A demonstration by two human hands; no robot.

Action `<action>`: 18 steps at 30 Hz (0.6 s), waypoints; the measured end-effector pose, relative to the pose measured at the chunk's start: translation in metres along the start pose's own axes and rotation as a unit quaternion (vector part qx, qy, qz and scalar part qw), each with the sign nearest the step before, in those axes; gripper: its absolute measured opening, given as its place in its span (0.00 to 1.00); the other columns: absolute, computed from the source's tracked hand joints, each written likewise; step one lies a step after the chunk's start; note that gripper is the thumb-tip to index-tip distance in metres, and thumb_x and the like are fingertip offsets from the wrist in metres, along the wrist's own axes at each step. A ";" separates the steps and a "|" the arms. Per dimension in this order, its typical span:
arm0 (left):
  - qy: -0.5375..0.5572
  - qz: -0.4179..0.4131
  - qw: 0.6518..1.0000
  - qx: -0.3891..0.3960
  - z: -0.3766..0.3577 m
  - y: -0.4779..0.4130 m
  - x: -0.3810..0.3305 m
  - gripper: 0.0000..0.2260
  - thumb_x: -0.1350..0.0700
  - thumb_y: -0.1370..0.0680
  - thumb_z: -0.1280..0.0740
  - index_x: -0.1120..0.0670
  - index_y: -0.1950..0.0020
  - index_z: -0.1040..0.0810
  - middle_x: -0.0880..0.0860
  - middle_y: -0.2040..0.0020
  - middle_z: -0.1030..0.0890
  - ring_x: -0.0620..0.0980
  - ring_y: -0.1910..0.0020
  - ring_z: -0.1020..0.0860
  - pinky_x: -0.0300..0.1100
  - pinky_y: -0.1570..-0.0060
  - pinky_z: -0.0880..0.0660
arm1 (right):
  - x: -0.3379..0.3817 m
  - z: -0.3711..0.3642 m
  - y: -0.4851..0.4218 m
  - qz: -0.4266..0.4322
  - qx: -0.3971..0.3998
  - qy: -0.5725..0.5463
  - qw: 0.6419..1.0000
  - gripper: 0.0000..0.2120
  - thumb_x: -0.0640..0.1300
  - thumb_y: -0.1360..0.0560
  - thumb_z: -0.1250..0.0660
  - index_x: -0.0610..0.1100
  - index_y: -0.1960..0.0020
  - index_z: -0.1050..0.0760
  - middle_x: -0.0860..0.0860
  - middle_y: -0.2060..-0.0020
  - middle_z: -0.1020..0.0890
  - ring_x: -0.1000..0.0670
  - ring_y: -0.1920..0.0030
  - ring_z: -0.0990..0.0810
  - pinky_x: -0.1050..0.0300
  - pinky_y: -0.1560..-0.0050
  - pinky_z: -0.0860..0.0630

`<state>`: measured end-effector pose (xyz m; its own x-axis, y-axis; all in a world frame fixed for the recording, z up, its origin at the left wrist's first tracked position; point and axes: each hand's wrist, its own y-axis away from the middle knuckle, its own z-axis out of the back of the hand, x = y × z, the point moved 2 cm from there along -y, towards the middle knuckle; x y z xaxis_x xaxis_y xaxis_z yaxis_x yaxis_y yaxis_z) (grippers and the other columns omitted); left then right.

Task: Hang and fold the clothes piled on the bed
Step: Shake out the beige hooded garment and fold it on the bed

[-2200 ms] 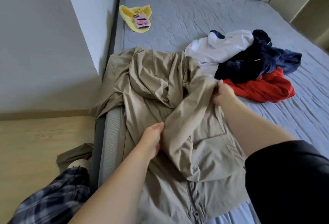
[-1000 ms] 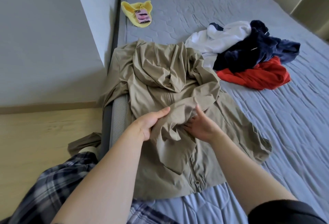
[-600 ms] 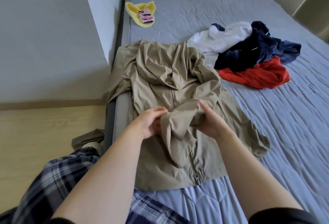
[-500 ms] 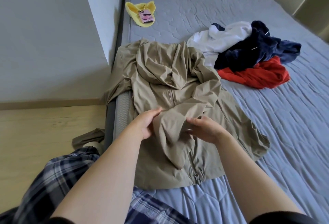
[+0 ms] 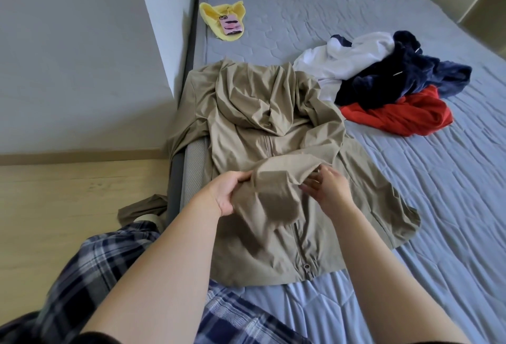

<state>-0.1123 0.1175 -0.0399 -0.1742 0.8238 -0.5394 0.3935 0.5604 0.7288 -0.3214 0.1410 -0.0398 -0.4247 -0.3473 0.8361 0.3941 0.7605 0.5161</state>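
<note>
**While a tan jacket [image 5: 273, 130] lies flat, hands meet at its sleeve [image 5: 276, 187]**

Zipped shut, the jacket covers the near left of the bed [image 5: 424, 206], sleeve folded across its chest. The left hand [image 5: 227, 193] grips the sleeve's bunched fold; the right hand [image 5: 327, 190], fingers spread and blurred, touches its right edge. White, navy and red clothes [image 5: 388, 81] lie piled far right.
</note>
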 end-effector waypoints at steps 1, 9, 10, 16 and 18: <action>0.007 -0.003 1.000 -0.015 0.001 0.000 -0.002 0.14 0.56 0.20 0.39 0.60 0.58 0.19 0.58 0.66 0.17 0.53 0.70 0.17 0.44 0.70 0.20 | -0.005 0.004 0.003 0.024 0.010 0.066 0.997 0.17 0.34 0.20 0.49 0.42 0.36 0.29 0.43 0.58 0.19 0.49 0.65 0.18 0.57 0.68 0.21; -0.170 -0.017 0.972 -0.162 0.010 -0.001 -0.005 0.07 0.58 0.21 0.37 0.60 0.49 0.23 0.56 0.60 0.18 0.54 0.62 0.22 0.43 0.60 0.25 | -0.047 0.012 0.020 0.389 0.050 0.633 0.668 0.44 0.38 0.31 0.28 0.54 0.23 0.47 0.45 0.24 0.44 0.43 0.26 0.45 0.46 0.28 0.41; -0.261 -0.067 0.938 -0.218 0.017 -0.002 -0.009 0.08 0.59 0.22 0.38 0.60 0.45 0.23 0.57 0.53 0.20 0.55 0.56 0.23 0.43 0.56 0.28 | -0.049 0.010 0.020 0.381 0.052 0.645 0.660 0.44 0.41 0.31 0.27 0.54 0.23 0.47 0.45 0.24 0.45 0.42 0.26 0.46 0.45 0.27 0.43; -0.375 -0.106 0.893 -0.224 0.031 -0.001 -0.015 0.20 0.65 0.22 0.45 0.52 0.35 0.24 0.56 0.35 0.26 0.58 0.39 0.27 0.48 0.43 0.26 | -0.058 -0.011 0.033 0.505 0.107 0.627 0.584 0.42 0.37 0.39 0.23 0.49 0.28 0.33 0.37 0.31 0.32 0.34 0.32 0.32 0.38 0.35 0.34; -0.369 -0.069 0.905 -0.201 0.031 0.000 -0.014 0.19 0.66 0.22 0.45 0.52 0.36 0.23 0.58 0.38 0.24 0.59 0.42 0.25 0.51 0.45 0.24 | -0.060 -0.019 0.037 0.540 0.144 0.627 0.543 0.38 0.33 0.40 0.27 0.48 0.31 0.28 0.37 0.33 0.29 0.35 0.34 0.29 0.36 0.35 0.33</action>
<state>-0.0814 0.1033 -0.0451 0.5121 0.5457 -0.6633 0.0276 0.7614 0.6477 -0.2653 0.1794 -0.0674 0.8876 0.4219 0.1846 -0.3580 0.8843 -0.2998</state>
